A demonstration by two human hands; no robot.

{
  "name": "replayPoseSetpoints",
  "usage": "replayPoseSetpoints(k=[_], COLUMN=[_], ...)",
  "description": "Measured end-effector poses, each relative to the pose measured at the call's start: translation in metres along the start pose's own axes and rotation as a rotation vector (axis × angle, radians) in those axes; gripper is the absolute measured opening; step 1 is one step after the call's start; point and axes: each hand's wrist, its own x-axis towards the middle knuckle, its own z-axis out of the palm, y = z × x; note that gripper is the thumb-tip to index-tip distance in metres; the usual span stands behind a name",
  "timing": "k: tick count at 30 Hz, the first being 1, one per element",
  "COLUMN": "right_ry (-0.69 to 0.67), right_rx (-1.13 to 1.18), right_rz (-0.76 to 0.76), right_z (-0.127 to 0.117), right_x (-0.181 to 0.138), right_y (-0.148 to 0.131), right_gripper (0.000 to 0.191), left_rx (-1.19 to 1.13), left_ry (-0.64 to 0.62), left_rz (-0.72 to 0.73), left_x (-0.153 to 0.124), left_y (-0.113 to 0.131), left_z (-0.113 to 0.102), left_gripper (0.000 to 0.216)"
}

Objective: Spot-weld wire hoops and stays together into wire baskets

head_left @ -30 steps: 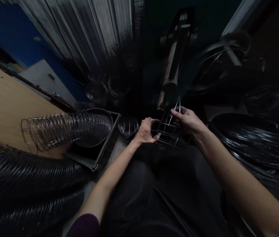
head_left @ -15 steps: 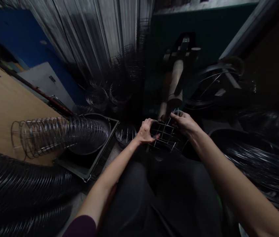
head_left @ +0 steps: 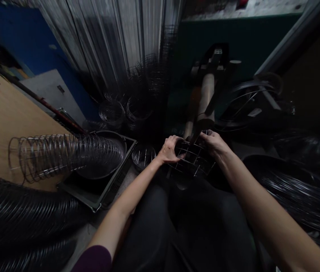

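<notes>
A round wire frame (head_left: 195, 159) with crossing thin rods lies between my two hands, low in front of the machine. My left hand (head_left: 171, 150) curls around its left side, thumb below and fingers above. At the frame's upper right, my right hand (head_left: 212, 141) has its fingers pinched close together on it; the fingertips are partly hidden in shadow. Just above the frame, the machine's light-coloured cylindrical arm (head_left: 206, 94) points down toward it. A second, thinner rod (head_left: 188, 129) ends near the frame's top edge.
On the left, a row of wire rings (head_left: 63, 155) leans out of a dark basin set in a crate (head_left: 99, 200). More stacked rings (head_left: 21, 211) fill the lower left. Wire frames (head_left: 111, 111) stand by the corrugated wall. Coiled wire (head_left: 296, 192) lies at right.
The wire frame has shifted and turned slightly under the machine's arm, with both hands still on it. My right hand has moved a little right and down. The whole view has shifted slightly.
</notes>
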Motion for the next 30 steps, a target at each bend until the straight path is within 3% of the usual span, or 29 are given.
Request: replayPoseSetpoints(k=[12,18,26,30], right_ry=[-0.060,0.059,-0.097,-0.091], right_rx=[0.037,0.143,0.150,0.191], right_rz=[-0.012,0.016,0.111,0.102], right_z=[0.007,0.005,-0.005,0.001], right_x=[0.004,0.007,-0.005,-0.011], right_y=[0.008,0.003,-0.012,-0.011], right_gripper=[0.036,0.028,0.021,0.023], left_rx=[0.031,0.075,-0.154,-0.159], left_ry=[-0.028,-0.038,0.040,0.055], left_rz=[0.024,0.004,-0.095,-0.098], left_x=[0.002,0.002,-0.014,-0.016], left_y=[-0.005,-0.006,-0.015,-0.020], left_z=[-0.006,-0.010,-0.005,-0.007], left_gripper=[0.046,0.049,0.048,0.048])
